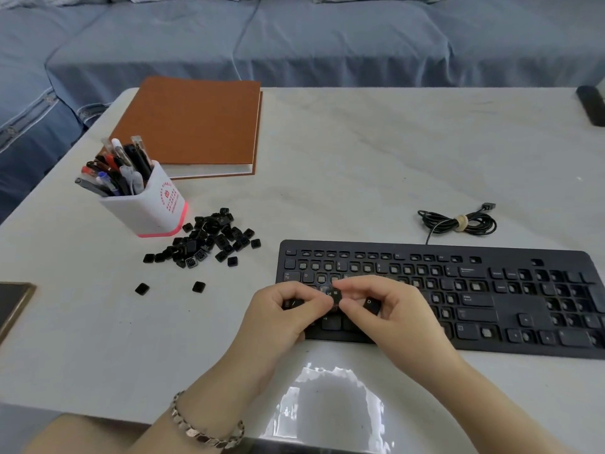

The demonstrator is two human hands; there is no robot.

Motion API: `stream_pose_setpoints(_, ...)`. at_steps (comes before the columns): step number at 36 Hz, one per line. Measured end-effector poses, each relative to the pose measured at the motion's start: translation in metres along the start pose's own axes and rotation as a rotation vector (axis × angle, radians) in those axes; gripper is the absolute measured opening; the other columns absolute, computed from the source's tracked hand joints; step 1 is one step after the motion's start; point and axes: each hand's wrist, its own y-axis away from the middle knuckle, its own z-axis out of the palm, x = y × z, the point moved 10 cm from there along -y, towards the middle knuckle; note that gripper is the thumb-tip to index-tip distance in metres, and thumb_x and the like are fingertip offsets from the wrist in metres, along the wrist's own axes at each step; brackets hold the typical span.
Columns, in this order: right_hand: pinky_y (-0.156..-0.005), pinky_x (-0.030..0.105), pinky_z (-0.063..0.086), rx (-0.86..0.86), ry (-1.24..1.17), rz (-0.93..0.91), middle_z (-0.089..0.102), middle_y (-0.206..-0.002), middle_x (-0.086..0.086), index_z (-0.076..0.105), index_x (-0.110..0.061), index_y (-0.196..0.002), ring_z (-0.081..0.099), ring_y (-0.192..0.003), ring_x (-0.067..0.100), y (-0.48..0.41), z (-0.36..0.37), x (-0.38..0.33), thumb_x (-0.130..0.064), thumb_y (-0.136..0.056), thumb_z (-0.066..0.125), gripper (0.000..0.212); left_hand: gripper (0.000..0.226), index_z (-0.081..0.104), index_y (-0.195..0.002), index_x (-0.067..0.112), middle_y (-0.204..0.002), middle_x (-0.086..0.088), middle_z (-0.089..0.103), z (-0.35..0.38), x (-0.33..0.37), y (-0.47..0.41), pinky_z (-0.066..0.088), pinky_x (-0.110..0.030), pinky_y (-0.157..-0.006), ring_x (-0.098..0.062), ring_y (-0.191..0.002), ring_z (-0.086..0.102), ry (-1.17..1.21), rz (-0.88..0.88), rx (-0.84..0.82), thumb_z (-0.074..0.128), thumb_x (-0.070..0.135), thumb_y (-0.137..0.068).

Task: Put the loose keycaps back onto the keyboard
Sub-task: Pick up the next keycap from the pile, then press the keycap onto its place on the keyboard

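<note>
Left hand [288,311], right hand [389,309] — both pinching one keycap [334,293], over keyboard [517,308] left end.

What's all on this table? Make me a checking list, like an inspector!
Surface: white marbled table, with a bright glare patch at the near edge.
Job's things: black plastic keyboard, many key sockets bare; pile of loose black keycaps to its left; two stray black keycaps nearer the person.
Clutter: white pen holder with pink base, full of pens; brown binder; dark flat object at the left edge; black object at the far right.
Hands: left hand and right hand both pinch a small black keycap over the keyboard's left end.
Cables: black cable, coiled and tied, behind the keyboard.
Surroundings: blue-grey sofa behind the table.
</note>
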Motion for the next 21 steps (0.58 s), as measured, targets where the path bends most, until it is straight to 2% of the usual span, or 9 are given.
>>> stream_pose_setpoints(4, -0.063, 0.012, 0.044, -0.029, -0.044, 0.04, 0.053, -0.052, -0.022, 0.068, -0.028, -0.086, 0.049, -0.063, 0.003, 0.002, 0.003, 0.007, -0.001, -0.075, 0.072, 0.03, 0.023, 0.069, -0.057, 0.022, -0.052, 0.013, 0.052, 0.005, -0.007, 0.0, 0.036, -0.014, -0.048, 0.0, -0.048, 0.043, -0.013, -0.035, -0.027, 0.071, 0.014, -0.078)
stream_pose_setpoints(8, -0.055, 0.008, 0.037, 0.014, -0.028, 0.05, 0.053, -0.051, -0.021, 0.069, -0.028, -0.081, 0.042, -0.054, 0.001, 0.003, -0.002, 0.011, -0.006, -0.067, 0.079, 0.028, 0.023, 0.068, -0.057, 0.023, -0.057, 0.007, 0.047, 0.009, -0.016, -0.002, 0.037, -0.017, -0.054, -0.002, -0.052, 0.043, -0.047, -0.091, -0.067, 0.068, 0.02, -0.08)
stream_pose_setpoints(11, -0.054, 0.007, 0.036, 0.059, 0.012, 0.036, 0.053, -0.05, -0.021, 0.069, -0.029, -0.077, 0.042, -0.053, 0.001, 0.001, -0.007, 0.012, -0.007, -0.067, 0.079, 0.026, 0.024, 0.067, -0.06, 0.021, -0.055, 0.007, 0.045, 0.013, -0.022, -0.001, 0.033, -0.016, -0.051, -0.004, -0.05, 0.04, 0.013, -0.159, -0.095, 0.063, 0.018, -0.083)
stream_pose_setpoints(13, -0.056, 0.006, 0.037, 0.084, 0.049, 0.033, 0.053, -0.052, -0.022, 0.068, -0.032, -0.076, 0.044, -0.055, 0.001, -0.002, -0.009, 0.014, -0.009, -0.068, 0.079, 0.027, 0.017, 0.071, -0.072, 0.014, -0.059, 0.005, 0.048, 0.01, -0.025, -0.002, 0.03, -0.017, -0.047, -0.006, -0.05, 0.04, 0.116, -0.201, -0.071, 0.06, 0.013, -0.085)
stream_pose_setpoints(16, -0.058, 0.005, 0.039, 0.149, 0.1, 0.035, 0.058, -0.058, -0.018, 0.065, -0.036, -0.079, 0.045, -0.055, 0.001, -0.007, -0.019, 0.022, -0.01, -0.07, 0.078, 0.031, 0.021, 0.069, -0.09, 0.003, -0.064, -0.001, 0.053, -0.002, -0.034, -0.005, 0.029, -0.018, -0.044, -0.009, -0.051, 0.041, 0.266, -0.256, 0.014, 0.048, 0.003, -0.09)
stream_pose_setpoints(18, -0.06, 0.005, 0.041, 0.183, 0.149, 0.039, 0.062, -0.068, -0.011, 0.063, -0.035, -0.079, 0.049, -0.059, 0.004, -0.013, -0.026, 0.027, -0.011, -0.071, 0.077, 0.03, 0.026, 0.066, -0.093, 0.002, -0.065, -0.003, 0.057, -0.011, -0.039, -0.007, 0.033, -0.019, -0.043, -0.01, -0.052, 0.044, 0.336, -0.272, 0.067, 0.041, -0.004, -0.09)
stream_pose_setpoints(21, -0.063, 0.004, 0.039, 0.195, 0.267, 0.04, 0.057, -0.063, -0.009, 0.063, -0.028, -0.081, 0.06, -0.072, 0.016, -0.027, -0.032, 0.03, -0.013, -0.074, 0.076, 0.021, 0.028, 0.064, -0.093, 0.004, -0.064, -0.003, 0.066, -0.024, -0.044, -0.007, 0.039, -0.017, -0.042, -0.01, -0.054, 0.051, 0.38, -0.269, 0.114, 0.039, -0.008, -0.092)
